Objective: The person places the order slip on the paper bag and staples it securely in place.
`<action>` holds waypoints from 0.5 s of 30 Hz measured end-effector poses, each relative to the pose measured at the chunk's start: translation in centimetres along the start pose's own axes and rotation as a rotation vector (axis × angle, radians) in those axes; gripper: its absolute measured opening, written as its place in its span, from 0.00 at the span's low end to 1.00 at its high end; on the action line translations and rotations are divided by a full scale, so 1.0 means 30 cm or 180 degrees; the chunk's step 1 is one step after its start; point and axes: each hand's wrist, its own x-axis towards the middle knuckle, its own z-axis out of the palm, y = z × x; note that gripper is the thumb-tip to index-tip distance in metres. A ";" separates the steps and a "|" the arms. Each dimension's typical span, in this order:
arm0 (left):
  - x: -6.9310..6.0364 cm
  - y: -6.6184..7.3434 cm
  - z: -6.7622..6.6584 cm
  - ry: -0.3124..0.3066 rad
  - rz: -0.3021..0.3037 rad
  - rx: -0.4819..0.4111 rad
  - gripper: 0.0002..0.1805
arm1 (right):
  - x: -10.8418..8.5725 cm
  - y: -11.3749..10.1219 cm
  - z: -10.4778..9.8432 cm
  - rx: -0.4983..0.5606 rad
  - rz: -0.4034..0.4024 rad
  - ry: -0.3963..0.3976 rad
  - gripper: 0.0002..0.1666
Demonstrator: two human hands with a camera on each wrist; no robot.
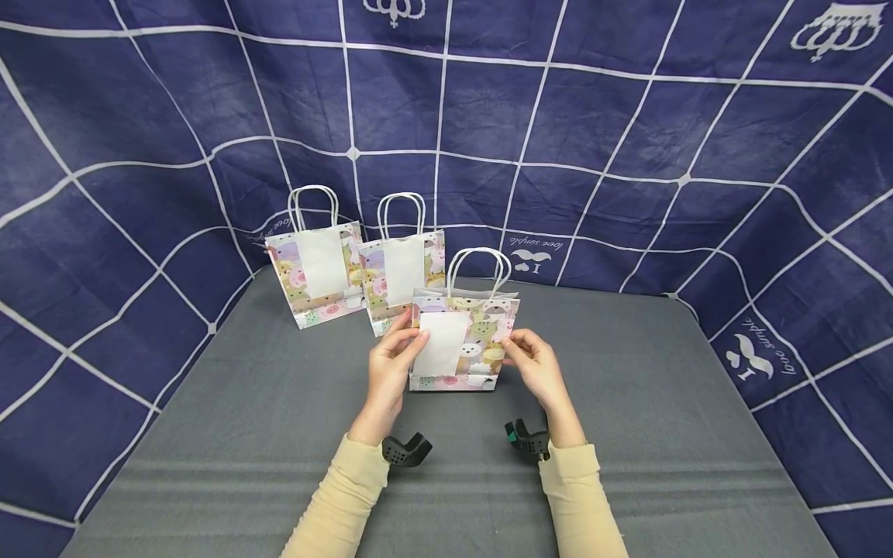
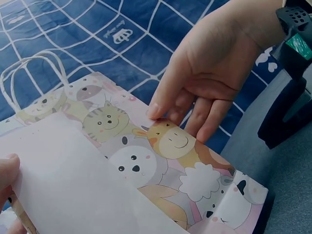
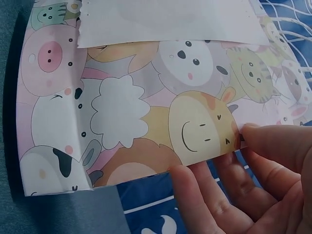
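Note:
A small paper gift bag (image 1: 484, 329) with printed cartoon animals and white twisted handles (image 1: 498, 267) stands upright on the grey surface. My left hand (image 1: 391, 364) holds its left side, thumb in front. Under that thumb lies a blank white paper rectangle (image 1: 443, 345) on the left part of the bag's front; whether it is fixed there, I cannot tell. At the other side edge my right hand (image 1: 539, 363) pinches the bag between thumb and fingers. The right wrist view shows that thumb on the printed cow (image 3: 204, 129), with the fingers partly behind the edge.
Two similar bags, a middle one (image 1: 434, 271) and a left one (image 1: 286, 271), stand behind to the left, each with a white rectangle on its front. Blue cloth (image 1: 593, 116) with white grid lines hangs around the grey surface (image 1: 628, 372).

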 end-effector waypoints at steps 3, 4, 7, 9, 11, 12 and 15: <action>0.000 -0.008 -0.002 0.0009 0.0055 0.0117 0.08 | 0.000 0.001 -0.003 -0.0069 0.0002 -0.0008 0.10; 0.000 -0.011 -0.002 0.0018 0.0094 0.0188 0.10 | 0.000 0.001 -0.003 -0.0106 0.0004 -0.0017 0.10; -0.003 -0.017 0.000 0.0084 0.0251 0.0414 0.12 | 0.005 0.012 -0.006 -0.0131 -0.0001 -0.0066 0.09; -0.007 -0.022 0.003 0.0131 0.0338 0.0535 0.11 | 0.002 0.003 -0.007 -0.0143 -0.0001 -0.0123 0.09; -0.011 -0.027 0.006 0.0176 0.0412 0.0583 0.10 | -0.009 -0.023 -0.009 -0.0182 -0.0049 -0.0212 0.08; -0.014 -0.030 0.007 0.0193 0.0433 0.0566 0.10 | -0.015 -0.036 -0.010 -0.0217 -0.0071 -0.0248 0.08; -0.022 -0.031 0.014 0.0233 0.0544 0.0509 0.08 | -0.030 -0.069 -0.012 -0.0296 -0.0152 -0.0349 0.07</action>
